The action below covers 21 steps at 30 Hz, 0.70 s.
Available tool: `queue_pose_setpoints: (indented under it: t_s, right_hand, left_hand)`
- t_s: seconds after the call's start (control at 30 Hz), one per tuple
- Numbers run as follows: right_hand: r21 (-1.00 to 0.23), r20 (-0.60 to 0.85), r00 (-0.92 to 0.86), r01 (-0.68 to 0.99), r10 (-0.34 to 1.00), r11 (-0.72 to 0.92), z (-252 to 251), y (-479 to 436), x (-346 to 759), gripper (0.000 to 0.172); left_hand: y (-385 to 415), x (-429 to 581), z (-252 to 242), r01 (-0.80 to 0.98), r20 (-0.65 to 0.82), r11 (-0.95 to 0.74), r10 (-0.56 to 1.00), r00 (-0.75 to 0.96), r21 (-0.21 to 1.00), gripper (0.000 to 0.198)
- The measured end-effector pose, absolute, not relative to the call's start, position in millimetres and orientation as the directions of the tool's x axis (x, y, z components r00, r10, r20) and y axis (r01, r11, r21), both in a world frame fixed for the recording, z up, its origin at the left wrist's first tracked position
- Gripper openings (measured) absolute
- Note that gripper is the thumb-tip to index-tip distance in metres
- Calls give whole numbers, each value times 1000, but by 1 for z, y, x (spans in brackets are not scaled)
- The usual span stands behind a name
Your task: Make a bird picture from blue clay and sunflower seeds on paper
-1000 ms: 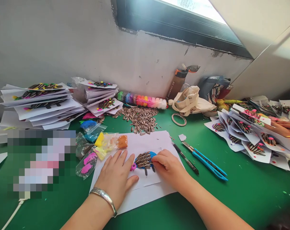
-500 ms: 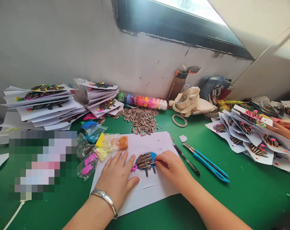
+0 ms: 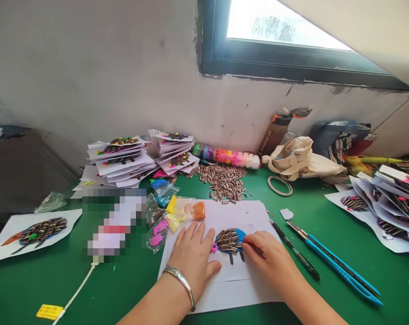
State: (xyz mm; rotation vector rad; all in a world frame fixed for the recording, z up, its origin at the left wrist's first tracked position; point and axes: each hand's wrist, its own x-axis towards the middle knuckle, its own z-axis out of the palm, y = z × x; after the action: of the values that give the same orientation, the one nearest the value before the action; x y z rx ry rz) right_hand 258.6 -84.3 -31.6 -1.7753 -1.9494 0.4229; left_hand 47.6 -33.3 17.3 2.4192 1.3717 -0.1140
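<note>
White paper [image 3: 238, 295] lies on the green table, bearing a blue clay shape [image 3: 240, 234] largely covered with striped sunflower seeds [image 3: 227, 240]. A pink clay piece [image 3: 213, 248] is at its left end, and two dark legs show below. My left hand [image 3: 192, 257], with a silver bangle at the wrist, rests flat on the paper left of the figure, fingers spread. At the figure's right edge, my right hand [image 3: 263, 253] has thumb and forefinger pinched together against the blue clay; anything between the fingertips is too small to make out.
Loose seeds [image 3: 226, 180] are heaped behind the paper. Clay bags [image 3: 187, 212] lie at its left. A pen [image 3: 295, 250] and blue cutter [image 3: 339, 266] lie right. Stacks of seed pictures [image 3: 123, 167] stand back left; others are far right. A tape roll [image 3: 279, 185] lies near a cloth bag [image 3: 302, 160].
The view has swung left, so things appear further right and a finished-looking seed picture shows at the left. Both hands keep nearly the same places on the paper.
</note>
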Motion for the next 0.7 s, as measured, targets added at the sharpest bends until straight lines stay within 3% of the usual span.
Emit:
queue_pose_setpoints:
  t_s: [0.37, 0.7]
  right_hand:
    - [-489, 149, -64, 862, 987, 130, -32, -85, 257, 14]
    - [-479, 165, -56, 868, 985, 130, -25, -85, 259, 16]
  left_hand:
    - [-36, 46, 14, 838, -230, -471, 815, 533, 274, 66]
    - [-36, 48, 20, 846, -257, -489, 808, 531, 211, 64]
